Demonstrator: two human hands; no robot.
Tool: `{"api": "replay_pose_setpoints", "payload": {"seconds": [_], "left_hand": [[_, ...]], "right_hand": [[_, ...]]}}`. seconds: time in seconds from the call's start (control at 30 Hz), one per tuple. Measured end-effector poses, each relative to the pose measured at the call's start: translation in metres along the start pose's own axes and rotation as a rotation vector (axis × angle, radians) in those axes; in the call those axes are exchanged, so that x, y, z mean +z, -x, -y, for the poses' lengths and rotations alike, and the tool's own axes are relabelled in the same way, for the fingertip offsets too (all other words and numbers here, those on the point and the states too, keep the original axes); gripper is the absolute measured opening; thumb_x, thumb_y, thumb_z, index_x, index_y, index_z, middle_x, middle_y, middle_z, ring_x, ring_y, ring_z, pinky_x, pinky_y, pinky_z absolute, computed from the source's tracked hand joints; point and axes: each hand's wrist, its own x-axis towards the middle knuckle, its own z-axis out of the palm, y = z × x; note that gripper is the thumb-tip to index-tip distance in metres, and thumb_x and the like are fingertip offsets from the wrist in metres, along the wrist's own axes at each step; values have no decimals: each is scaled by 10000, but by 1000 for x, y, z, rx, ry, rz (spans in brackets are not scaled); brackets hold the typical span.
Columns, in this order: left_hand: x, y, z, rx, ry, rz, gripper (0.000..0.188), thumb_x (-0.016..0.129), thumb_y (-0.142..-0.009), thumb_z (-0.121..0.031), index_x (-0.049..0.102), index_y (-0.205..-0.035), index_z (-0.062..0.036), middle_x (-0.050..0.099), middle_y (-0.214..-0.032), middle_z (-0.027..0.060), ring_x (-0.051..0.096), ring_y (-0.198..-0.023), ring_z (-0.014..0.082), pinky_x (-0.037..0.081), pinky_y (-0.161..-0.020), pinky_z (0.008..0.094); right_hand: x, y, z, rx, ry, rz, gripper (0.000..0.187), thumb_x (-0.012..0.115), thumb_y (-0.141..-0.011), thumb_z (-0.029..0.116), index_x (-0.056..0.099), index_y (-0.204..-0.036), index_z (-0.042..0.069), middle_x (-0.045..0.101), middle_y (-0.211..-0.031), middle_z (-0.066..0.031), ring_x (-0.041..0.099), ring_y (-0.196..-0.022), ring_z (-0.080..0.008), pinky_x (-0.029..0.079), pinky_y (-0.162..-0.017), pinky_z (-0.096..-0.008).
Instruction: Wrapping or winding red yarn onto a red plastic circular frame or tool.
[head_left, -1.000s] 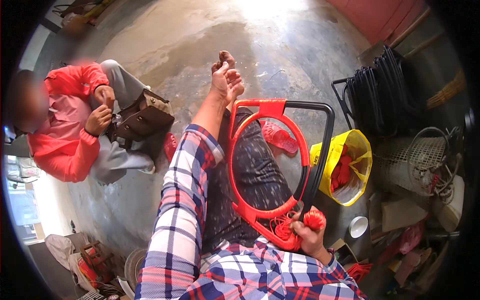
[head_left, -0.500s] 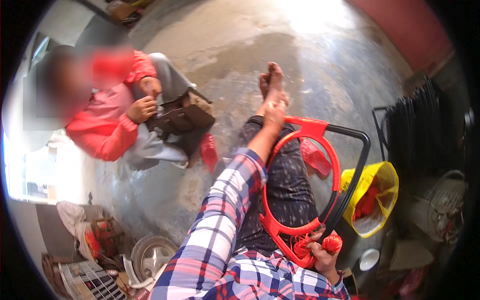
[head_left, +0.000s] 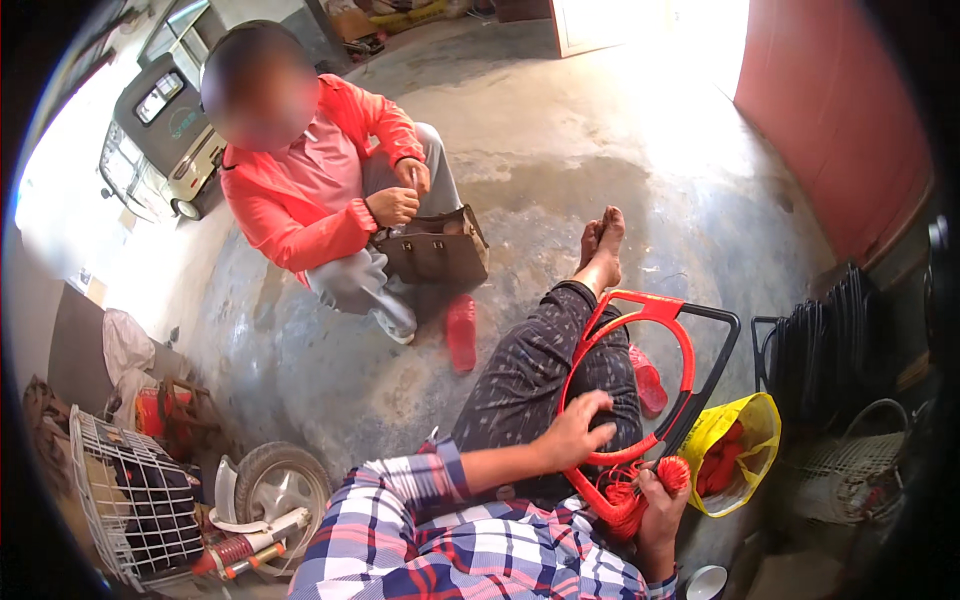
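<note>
Across my lap lies a black metal frame (head_left: 733,355) with a round ring (head_left: 687,365) wrapped in red cord; my legs in dark patterned trousers (head_left: 520,375) stretch out beneath it. By the ring's near left side, my left hand (head_left: 572,432) hovers with fingers stretched apart and nothing in it. At the frame's near corner my right hand (head_left: 658,508) closes around a bundle of red cord (head_left: 674,474). More loose red strands (head_left: 624,508) hang beside that hand, partly hiding the corner.
An open yellow bag (head_left: 768,435) holding red material stands to the right, near a white bowl (head_left: 706,582). Black frames (head_left: 815,335) are stacked behind it. Red slippers (head_left: 461,335) lie on the floor. Ahead left, a person sits with a brown bag (head_left: 435,258). A wheel (head_left: 285,492) is lower left.
My left hand has come back from the frame's far end toward its near side, and its fingers have spread. My right hand still grips the red cord. The view has shifted.
</note>
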Motion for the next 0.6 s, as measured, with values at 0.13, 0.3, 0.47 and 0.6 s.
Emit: {"api": "replay_pose_setpoints", "payload": {"seconds": [0.13,0.3,0.47,0.6], "left_hand": [[4,18,-23,-38,55,146,289,624,-930,-239,614,-1108,-13,628,-1077,122,612,-1031,213,477,-909,329],[7,12,-46,-195,480,340,240,576,-979,-236,611,-1077,-21,629,-866,17,546,-829,52,471,-755,239],[10,18,-41,-167,340,330,181,593,-962,-209,620,-1001,-34,613,-808,7,528,-775,50,451,-692,247],[19,16,-25,-203,372,335,163,610,-947,-198,634,-989,-42,621,-811,2,534,-785,55,452,-699,250]], "right_hand": [[6,1,0,-31,-9,49,76,676,-820,-13,644,-889,-5,619,-748,-6,564,-656,-71,454,-623,-217],[6,3,-1,-167,267,207,62,689,-825,-16,638,-846,11,606,-752,25,549,-684,-51,451,-633,-212],[6,7,-7,-187,290,222,87,699,-814,-23,625,-841,13,602,-773,26,545,-701,-50,453,-646,-218],[7,4,-9,-188,310,233,88,698,-814,-20,622,-845,13,594,-779,32,538,-703,-49,452,-650,-219]]}}
